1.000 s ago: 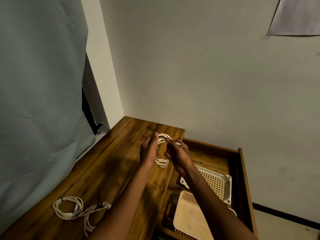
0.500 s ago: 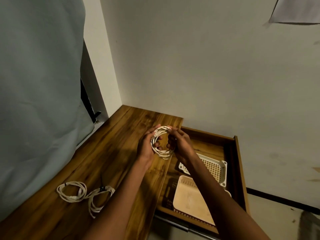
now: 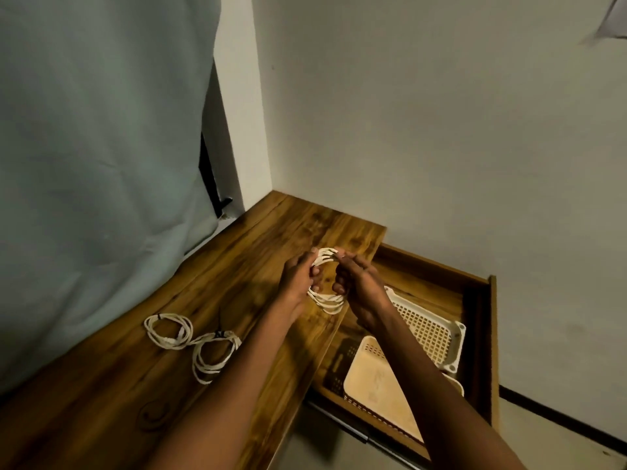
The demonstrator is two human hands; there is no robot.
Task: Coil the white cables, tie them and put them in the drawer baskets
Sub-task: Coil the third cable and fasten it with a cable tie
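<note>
Both forearms reach forward over the wooden surface (image 3: 237,266), wrists nearly meeting above its right edge. The left hand (image 3: 298,279) and right hand (image 3: 359,283) face each other, fingers curled round opposite sides of a coiled white cable (image 3: 327,300) held between them in the air, thumbs pinching its top. Two tied coils (image 3: 193,340) lie on the surface to the left. The open drawer (image 3: 481,334) at right holds the baskets (image 3: 431,330).
</note>
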